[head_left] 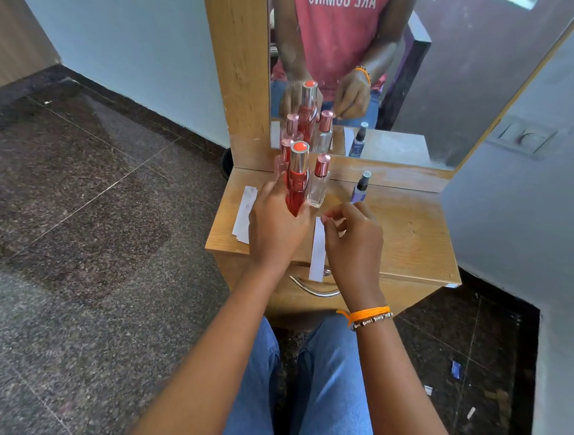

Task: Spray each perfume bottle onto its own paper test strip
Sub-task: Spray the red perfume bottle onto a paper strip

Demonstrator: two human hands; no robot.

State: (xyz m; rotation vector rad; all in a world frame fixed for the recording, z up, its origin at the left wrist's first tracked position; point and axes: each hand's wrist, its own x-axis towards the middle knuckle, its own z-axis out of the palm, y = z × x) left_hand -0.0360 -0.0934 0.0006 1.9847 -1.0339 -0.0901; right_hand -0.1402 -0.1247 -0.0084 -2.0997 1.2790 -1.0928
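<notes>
Perfume bottles stand grouped on the small wooden dresser top (411,234), and the tall red bottle (296,187) is the one in hand. Left of the left hand (274,226) lie overlapping paper strips (244,219), apparently set aside. That hand grasps the red bottle's lower body, upright and capped (its silver cap is on, so no spray is yet possible). Behind its fingers stands a pink bottle (283,160); just right, a clear bottle (319,185). Between the hands lies a single strip (318,250), overhanging the front edge, probably laid ready as this bottle's target. The right hand (352,243) hovers half-curled over it, holding nothing visible. Beyond it stands a small purple spray bottle (360,188).
</notes>
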